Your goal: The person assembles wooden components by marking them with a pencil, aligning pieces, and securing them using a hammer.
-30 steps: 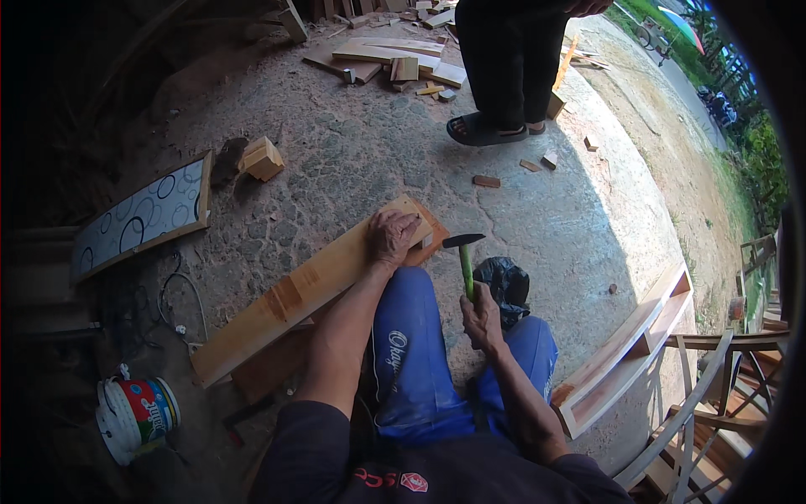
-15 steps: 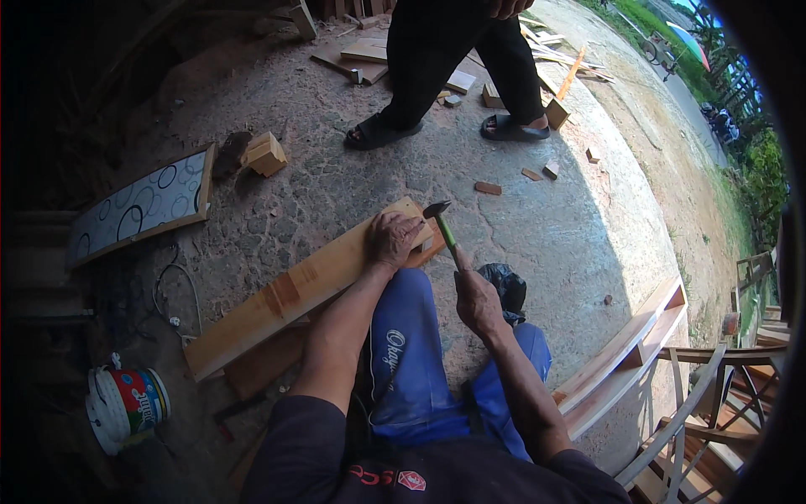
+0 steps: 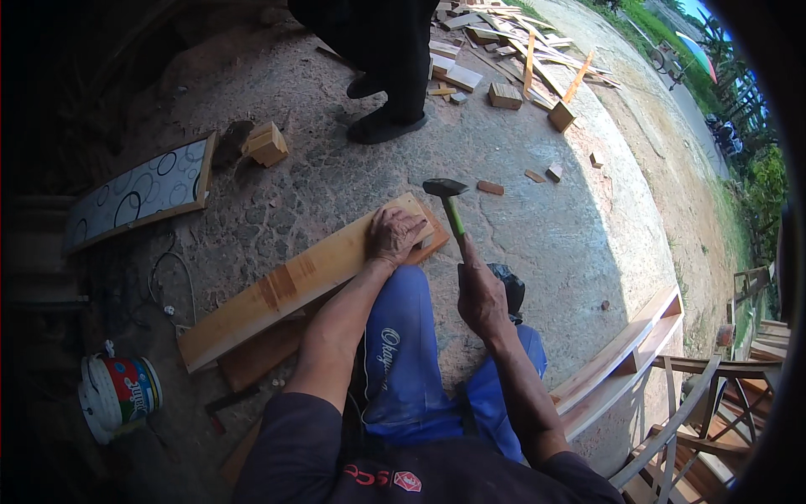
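My right hand [image 3: 483, 296] is closed around the handle of a hammer [image 3: 453, 210] with a dark metal head and a green and brown handle. The hammer head is in the air to the right of the far end of a long pale wooden board [image 3: 290, 281], apart from it. Near that end, my left hand [image 3: 393, 237] grips the board, fingers pointing right over its edge. The board slants from lower left to upper right beside my knee, with a darker stain across its middle. Under it, partly hidden, lies a reddish-brown wooden piece [image 3: 260, 353].
Another person's dark-trousered legs [image 3: 407, 67] stand beyond the board. Wood offcuts [image 3: 505, 96] lie scattered at the back. A circle-patterned panel [image 3: 147, 193] and a paint bucket [image 3: 122, 395] are at left. A long wooden frame [image 3: 617, 361] lies at right, beside metal framework [image 3: 672, 420].
The hammer has risen a little and its head has turned. My left hand keeps its place on the board. The other person has stepped to the left.
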`<act>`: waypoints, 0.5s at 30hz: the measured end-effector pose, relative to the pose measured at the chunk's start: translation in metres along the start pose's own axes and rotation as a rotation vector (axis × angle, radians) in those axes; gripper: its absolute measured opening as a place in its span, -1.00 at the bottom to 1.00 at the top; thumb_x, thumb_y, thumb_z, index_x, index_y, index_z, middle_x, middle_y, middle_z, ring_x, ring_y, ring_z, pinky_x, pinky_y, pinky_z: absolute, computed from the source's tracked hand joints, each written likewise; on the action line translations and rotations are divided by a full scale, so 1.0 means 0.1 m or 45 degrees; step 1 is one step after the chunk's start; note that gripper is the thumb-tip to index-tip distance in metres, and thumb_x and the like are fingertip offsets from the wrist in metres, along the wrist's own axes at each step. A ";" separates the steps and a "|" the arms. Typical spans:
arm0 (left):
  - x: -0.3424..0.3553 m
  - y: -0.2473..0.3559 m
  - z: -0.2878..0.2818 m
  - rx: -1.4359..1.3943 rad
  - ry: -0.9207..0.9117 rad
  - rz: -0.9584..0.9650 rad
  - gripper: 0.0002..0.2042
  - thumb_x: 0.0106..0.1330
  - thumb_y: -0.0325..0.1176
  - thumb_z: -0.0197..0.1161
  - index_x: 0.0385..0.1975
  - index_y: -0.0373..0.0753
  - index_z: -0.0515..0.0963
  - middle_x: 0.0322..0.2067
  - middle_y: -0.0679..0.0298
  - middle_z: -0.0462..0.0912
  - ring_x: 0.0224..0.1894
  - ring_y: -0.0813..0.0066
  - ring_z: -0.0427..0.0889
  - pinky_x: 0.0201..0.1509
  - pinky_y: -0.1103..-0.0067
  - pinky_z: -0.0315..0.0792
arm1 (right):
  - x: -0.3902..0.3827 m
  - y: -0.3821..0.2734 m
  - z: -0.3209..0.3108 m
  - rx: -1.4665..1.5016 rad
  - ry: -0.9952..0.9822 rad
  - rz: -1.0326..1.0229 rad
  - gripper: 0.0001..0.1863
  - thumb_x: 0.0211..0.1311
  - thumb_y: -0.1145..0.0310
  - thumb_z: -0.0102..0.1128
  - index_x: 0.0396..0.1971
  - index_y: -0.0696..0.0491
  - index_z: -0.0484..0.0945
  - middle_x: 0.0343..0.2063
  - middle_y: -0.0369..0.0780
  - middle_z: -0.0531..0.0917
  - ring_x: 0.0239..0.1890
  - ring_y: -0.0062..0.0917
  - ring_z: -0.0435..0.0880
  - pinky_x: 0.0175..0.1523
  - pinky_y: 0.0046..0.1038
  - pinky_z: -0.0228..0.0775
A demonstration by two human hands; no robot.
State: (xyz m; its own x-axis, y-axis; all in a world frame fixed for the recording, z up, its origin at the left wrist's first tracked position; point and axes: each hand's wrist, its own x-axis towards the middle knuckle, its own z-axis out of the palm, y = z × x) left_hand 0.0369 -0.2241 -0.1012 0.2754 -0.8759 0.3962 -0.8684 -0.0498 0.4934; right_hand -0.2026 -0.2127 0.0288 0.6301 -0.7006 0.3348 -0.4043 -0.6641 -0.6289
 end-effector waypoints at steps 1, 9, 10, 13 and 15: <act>0.01 0.00 0.00 -0.032 -0.007 0.002 -0.75 0.33 -0.08 0.24 -0.19 -0.03 0.76 -0.15 0.40 0.74 0.09 0.34 0.54 0.33 0.35 0.21 | -0.04 0.00 0.02 0.010 0.090 -0.062 -0.25 0.33 0.52 0.01 0.50 -0.05 0.01 -0.39 0.08 0.60 -0.37 0.05 0.63 -0.32 -0.01 0.46; 0.04 0.04 -0.01 0.028 0.022 -0.016 -0.73 0.32 -0.05 0.29 -0.26 -0.08 0.77 -0.16 0.38 0.75 0.06 0.33 0.56 0.28 0.34 0.30 | -0.08 0.30 0.19 -0.063 -0.268 0.204 -0.23 0.31 0.53 -0.02 0.51 -0.04 -0.02 -0.43 0.12 0.60 -0.39 0.06 0.64 -0.36 -0.01 0.45; 0.04 0.03 -0.02 0.027 0.032 -0.001 -0.73 0.32 -0.05 0.28 -0.26 -0.08 0.77 -0.16 0.37 0.75 0.06 0.33 0.56 0.28 0.34 0.30 | -0.05 0.16 0.13 -0.071 -0.177 0.132 -0.23 0.30 0.53 -0.01 0.51 -0.04 -0.02 -0.43 0.11 0.60 -0.40 0.05 0.64 -0.36 -0.02 0.45; -0.01 0.01 -0.03 0.018 0.019 0.006 -0.71 0.32 -0.03 0.27 -0.25 -0.08 0.76 -0.17 0.35 0.75 0.07 0.33 0.56 0.28 0.33 0.29 | -0.03 -0.10 -0.03 -0.080 0.170 -0.135 -0.20 0.27 0.57 0.04 0.50 -0.02 -0.01 -0.40 0.08 0.61 -0.42 -0.01 0.65 -0.40 -0.10 0.46; -0.02 -0.02 -0.02 0.022 0.026 0.029 -0.71 0.32 -0.02 0.27 -0.24 -0.07 0.76 -0.16 0.34 0.75 0.07 0.33 0.55 0.28 0.32 0.28 | -0.07 -0.15 -0.02 -0.055 0.407 -0.290 -0.20 0.26 0.57 0.07 0.50 0.00 0.01 -0.39 0.05 0.61 -0.43 -0.04 0.65 -0.42 -0.13 0.46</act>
State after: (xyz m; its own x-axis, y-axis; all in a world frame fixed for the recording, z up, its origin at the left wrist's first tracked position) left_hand 0.0390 -0.2213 -0.1012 0.2639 -0.8670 0.4228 -0.8813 -0.0385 0.4711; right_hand -0.2024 -0.1979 0.0375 0.4711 -0.5754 0.6686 -0.3097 -0.8176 -0.4854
